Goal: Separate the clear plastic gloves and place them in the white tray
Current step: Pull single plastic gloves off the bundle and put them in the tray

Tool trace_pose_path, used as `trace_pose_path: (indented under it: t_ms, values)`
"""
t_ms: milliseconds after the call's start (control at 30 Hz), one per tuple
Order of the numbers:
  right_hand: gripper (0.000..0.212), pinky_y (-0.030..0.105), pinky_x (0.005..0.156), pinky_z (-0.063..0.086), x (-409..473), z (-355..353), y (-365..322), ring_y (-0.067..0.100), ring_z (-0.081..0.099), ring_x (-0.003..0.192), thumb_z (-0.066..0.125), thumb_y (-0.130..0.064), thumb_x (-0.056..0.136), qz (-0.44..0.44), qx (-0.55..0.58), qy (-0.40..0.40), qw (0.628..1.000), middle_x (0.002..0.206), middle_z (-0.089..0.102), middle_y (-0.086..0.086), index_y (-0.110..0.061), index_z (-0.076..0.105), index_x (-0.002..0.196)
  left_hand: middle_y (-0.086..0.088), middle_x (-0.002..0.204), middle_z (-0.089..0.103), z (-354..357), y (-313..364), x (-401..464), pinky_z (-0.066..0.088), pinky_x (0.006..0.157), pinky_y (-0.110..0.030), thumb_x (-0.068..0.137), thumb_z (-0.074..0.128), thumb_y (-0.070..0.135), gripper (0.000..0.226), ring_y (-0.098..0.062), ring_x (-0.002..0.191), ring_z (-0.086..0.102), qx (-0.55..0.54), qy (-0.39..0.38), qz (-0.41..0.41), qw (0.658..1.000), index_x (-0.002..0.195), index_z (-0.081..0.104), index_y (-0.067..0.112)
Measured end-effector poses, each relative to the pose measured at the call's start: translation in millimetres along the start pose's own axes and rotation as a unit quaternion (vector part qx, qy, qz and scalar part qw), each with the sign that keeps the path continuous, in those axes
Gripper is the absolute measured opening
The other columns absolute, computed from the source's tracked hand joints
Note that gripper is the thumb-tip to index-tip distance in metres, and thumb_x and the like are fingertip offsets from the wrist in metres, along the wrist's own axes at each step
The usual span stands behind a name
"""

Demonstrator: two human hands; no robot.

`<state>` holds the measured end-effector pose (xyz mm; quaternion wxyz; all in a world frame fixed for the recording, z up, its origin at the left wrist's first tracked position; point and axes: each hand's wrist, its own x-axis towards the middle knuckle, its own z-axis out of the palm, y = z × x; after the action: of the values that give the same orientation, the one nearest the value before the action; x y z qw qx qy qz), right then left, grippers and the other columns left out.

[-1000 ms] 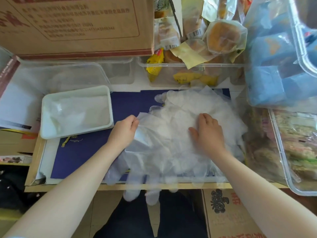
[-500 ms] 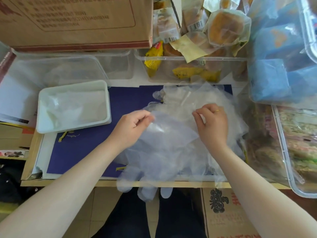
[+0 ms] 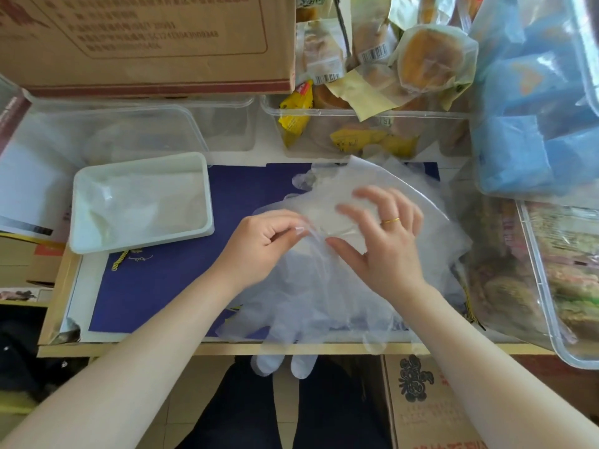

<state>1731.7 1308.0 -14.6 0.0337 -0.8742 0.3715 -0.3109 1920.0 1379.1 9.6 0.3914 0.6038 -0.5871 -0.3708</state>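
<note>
The left hand [image 3: 259,244] pinched a cuff edge; the right hand [image 3: 382,241], fingers spread, apparently pressed the glove pile [image 3: 324,296] beneath: flimsy, clingy film.

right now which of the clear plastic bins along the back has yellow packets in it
The clear bin behind the glove pile, right of centre, holds yellow packets; the bin under the cardboard box shows none.
</note>
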Motion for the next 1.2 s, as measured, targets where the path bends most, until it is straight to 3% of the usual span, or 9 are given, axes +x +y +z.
trace_pose_path:
  t_ms: [167,267,367,567,700,833,967,1067,1200]
  values:
    - [0.073,0.039,0.113,0.011,35.2,-10.6,-4.7,0.022,0.027,0.137,0.061,-0.048,0.084,0.267,0.098,-0.075,0.956,0.141,0.043,0.0,-0.019,0.03,0.144,0.014,0.1,0.069,-17.4,-9.7,-10.8,0.047,0.085,-0.015,0.091,0.053,0.021,0.02,-0.001,0.097,0.062,0.001,-0.006,-0.002,1.0,0.101,0.071,0.016]
    - [0.029,0.037,0.104,0.036,54.1,-4.8,1.9,0.009,0.056,0.097,0.06,-0.032,0.089,0.325,0.166,-0.133,0.922,0.097,0.063,-0.014,-0.023,0.059,0.117,0.025,0.098,0.067,-28.4,-14.3,-14.7,0.044,0.087,-0.011,0.092,0.053,0.015,0.018,0.002,0.098,0.061,-0.005,0.019,-0.024,1.0,0.096,0.069,0.023]
    - [0.012,0.002,0.065,0.037,61.3,3.7,5.9,-0.006,0.051,0.065,0.055,-0.019,0.092,0.321,0.193,-0.133,0.918,0.074,0.063,-0.008,-0.015,0.066,0.089,0.023,0.097,0.066,-36.8,-19.3,-16.3,0.04,0.086,-0.005,0.092,0.055,0.011,0.017,0.012,0.096,0.058,0.01,0.045,-0.056,0.997,0.098,0.071,0.016]
    - [0.02,0.02,0.049,0.03,63.6,-7.7,-0.6,0.003,0.039,0.049,0.048,-0.023,0.096,0.246,0.134,0.005,0.96,0.057,0.046,-0.011,-0.009,0.061,0.095,0.001,0.091,0.065,-60.9,-46.4,-9.2,0.04,0.07,-0.014,0.092,0.057,0.018,0.018,-0.005,0.077,0.057,0.002,0.22,-0.26,0.94,0.101,0.07,0.011]
    - [0.024,0.017,0.054,0.041,70.7,-24.8,-31.1,0.011,0.054,0.055,0.057,-0.028,0.089,0.04,0.205,-0.116,0.971,0.067,0.066,0.003,-0.008,0.069,0.086,0.002,0.081,0.066,-82.6,-50.8,0.3,0.048,0.075,-0.02,0.092,0.058,0.019,0.012,-0.006,0.072,0.062,-0.146,0.231,-0.318,0.908,0.088,0.068,0.022]
    - [0.005,0.008,0.064,0.043,76.1,-35.2,-71.8,-0.005,0.056,0.062,0.067,-0.01,0.083,0.077,0.437,-0.44,0.781,0.069,0.066,-0.013,-0.013,0.071,0.083,-0.002,0.085,0.069,-95.9,-50.2,10.0,0.047,0.093,-0.04,0.092,0.058,0.021,0.017,-0.022,0.089,0.063,-0.152,0.199,-0.282,0.926,0.081,0.071,0.024]
    - [0.016,0.006,0.065,0.042,83.5,-37.0,-85.1,-0.007,0.059,0.064,0.055,0.005,0.082,0.115,0.577,-0.494,0.64,0.066,0.066,-0.019,-0.003,0.066,0.073,0.003,0.088,0.071,-95.4,-40.8,18.2,0.046,0.098,-0.042,0.092,0.057,0.019,0.019,-0.018,0.091,0.064,-0.165,0.182,-0.252,0.936,0.08,0.071,0.024]
    - [0.02,0.005,0.059,0.039,90.4,-27.6,-91.5,-0.006,0.053,0.056,0.056,0.005,0.086,0.179,0.569,-0.42,0.684,0.058,0.061,-0.018,-0.012,0.062,0.078,0.0,0.086,0.073,-91.8,-33.8,18.2,0.051,0.088,-0.037,0.093,0.055,0.016,0.021,-0.019,0.085,0.066,-0.205,0.157,-0.244,0.935,0.083,0.073,0.02]
    - [0.008,0.021,0.075,0.041,90.8,2.6,-83.2,-0.004,0.054,0.074,0.064,-0.008,0.086,0.222,0.373,-0.263,0.862,0.077,0.06,-0.014,-0.014,0.066,0.08,0.004,0.077,0.073,-86.3,-25.2,12.6,0.052,0.077,-0.029,0.093,0.054,0.013,0.018,-0.01,0.073,0.066,-0.265,0.123,-0.24,0.926,0.087,0.071,0.017]
